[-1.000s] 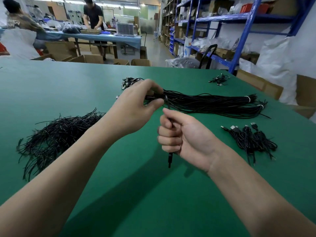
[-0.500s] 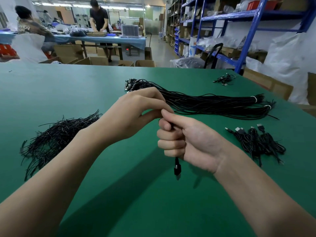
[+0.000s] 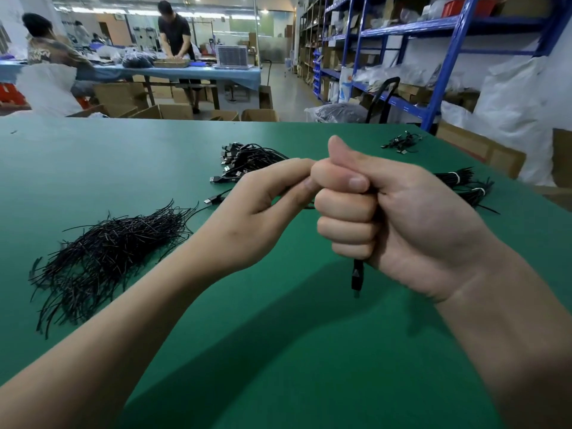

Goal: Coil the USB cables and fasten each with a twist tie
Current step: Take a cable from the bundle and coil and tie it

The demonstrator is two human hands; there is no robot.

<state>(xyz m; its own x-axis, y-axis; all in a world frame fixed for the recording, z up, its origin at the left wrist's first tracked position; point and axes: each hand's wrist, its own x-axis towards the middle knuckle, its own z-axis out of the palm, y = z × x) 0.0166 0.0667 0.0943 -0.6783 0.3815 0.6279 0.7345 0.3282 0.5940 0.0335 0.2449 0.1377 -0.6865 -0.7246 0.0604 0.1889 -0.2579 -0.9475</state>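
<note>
Right hand is clenched in a fist round a black USB cable, thumb raised; the plug end hangs straight down below the fist. Left hand pinches the same cable just beside the right index finger (the pinched stretch is mostly hidden). Twist ties are heaped left of the left forearm. The cable bundle lies beyond both hands. Bare green table runs beneath and nearward of the hands; its right edge passes near the right hand
</note>
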